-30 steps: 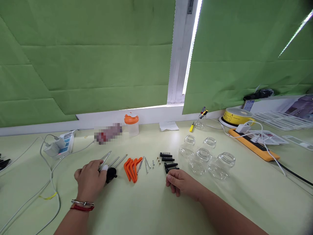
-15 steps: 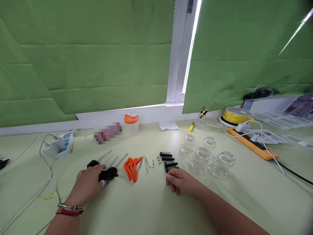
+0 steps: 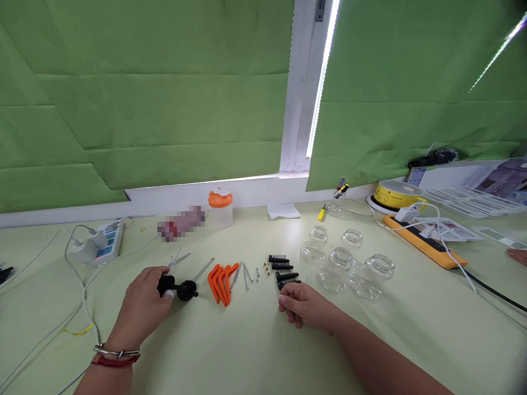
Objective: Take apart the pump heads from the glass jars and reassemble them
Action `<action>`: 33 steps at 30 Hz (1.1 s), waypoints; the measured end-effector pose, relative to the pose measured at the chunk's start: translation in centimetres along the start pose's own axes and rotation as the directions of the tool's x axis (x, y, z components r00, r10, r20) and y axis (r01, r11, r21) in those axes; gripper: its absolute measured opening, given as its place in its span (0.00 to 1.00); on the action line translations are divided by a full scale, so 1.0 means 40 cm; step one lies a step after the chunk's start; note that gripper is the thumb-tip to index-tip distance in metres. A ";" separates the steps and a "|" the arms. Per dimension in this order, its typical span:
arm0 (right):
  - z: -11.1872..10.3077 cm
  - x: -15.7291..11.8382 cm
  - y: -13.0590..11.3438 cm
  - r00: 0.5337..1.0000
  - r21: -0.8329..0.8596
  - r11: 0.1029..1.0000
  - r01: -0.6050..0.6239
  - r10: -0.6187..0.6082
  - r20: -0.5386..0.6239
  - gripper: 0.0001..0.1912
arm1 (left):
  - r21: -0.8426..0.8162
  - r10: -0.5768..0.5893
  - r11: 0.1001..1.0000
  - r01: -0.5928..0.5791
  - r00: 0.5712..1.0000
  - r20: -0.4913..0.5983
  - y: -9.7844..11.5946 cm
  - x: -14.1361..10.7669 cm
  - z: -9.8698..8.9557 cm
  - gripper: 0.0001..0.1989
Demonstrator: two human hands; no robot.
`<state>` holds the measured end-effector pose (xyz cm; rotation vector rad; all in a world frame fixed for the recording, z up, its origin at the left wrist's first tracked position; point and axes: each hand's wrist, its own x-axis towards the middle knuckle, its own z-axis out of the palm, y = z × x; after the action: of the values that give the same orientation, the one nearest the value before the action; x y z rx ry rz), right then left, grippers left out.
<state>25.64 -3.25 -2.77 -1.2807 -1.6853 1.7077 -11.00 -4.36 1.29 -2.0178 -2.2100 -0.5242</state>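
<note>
On the table (image 3: pixel 239 351), handles (image 3: pixel 224 291) lie left of the screws (image 3: pixel 236 276); farther right are the springs (image 3: pixel 287 276), then the jars (image 3: pixel 338 269). Behind the handles stands a cup (image 3: pixel 221 215).

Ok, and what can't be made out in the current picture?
All in the head view:
Black part: partly hidden by the left hand.
Pinkish object: blurred by pixelation.
Another person's hand: cut off by the right edge.
Dark object: cut off by the left edge.
Brass-coloured bits: too small for detail.

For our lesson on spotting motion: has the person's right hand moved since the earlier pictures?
No. Judged against the black spring pieces, the right hand keeps its place beside the nearest one, with no visible shift.
</note>
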 end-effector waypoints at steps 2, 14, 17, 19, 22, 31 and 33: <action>0.005 0.001 0.005 1.000 -0.013 1.000 -0.001 0.001 -0.010 0.12 | -0.121 0.041 0.991 -0.059 0.989 -0.144 0.020 -0.009 -0.003 0.19; 0.037 0.031 0.004 0.818 -0.839 0.502 0.210 -0.560 -0.130 0.19 | -0.405 0.735 0.652 -0.641 0.666 0.130 0.205 -0.117 0.053 0.44; 0.045 0.050 0.019 0.865 -0.888 0.435 0.148 -0.492 -0.097 0.24 | -0.391 0.730 0.666 -0.635 0.662 0.170 0.202 -0.116 0.058 0.46; 0.048 0.061 0.029 0.883 -0.904 0.405 0.137 -0.464 -0.074 0.25 | -0.385 0.718 0.684 -0.620 0.667 0.202 0.197 -0.114 0.059 0.46; 0.050 0.068 0.035 0.896 -0.912 0.388 0.135 -0.440 -0.055 0.26 | -0.386 0.697 0.707 -0.592 0.674 0.243 0.190 -0.110 0.062 0.45; 0.060 0.031 0.005 0.855 -0.872 0.436 0.223 -0.517 -0.040 0.18 | -0.408 0.650 0.751 -0.519 0.687 0.324 0.164 -0.101 0.067 0.47; 0.057 0.021 0.002 0.842 -0.846 0.474 0.244 -0.536 -0.057 0.16 | -0.418 0.650 0.751 -0.511 0.681 0.337 0.163 -0.101 0.066 0.47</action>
<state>23.37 -3.83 -3.46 -1.2335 -2.4135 0.3305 -3.75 -6.93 -1.22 -3.1122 -1.5239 -0.3100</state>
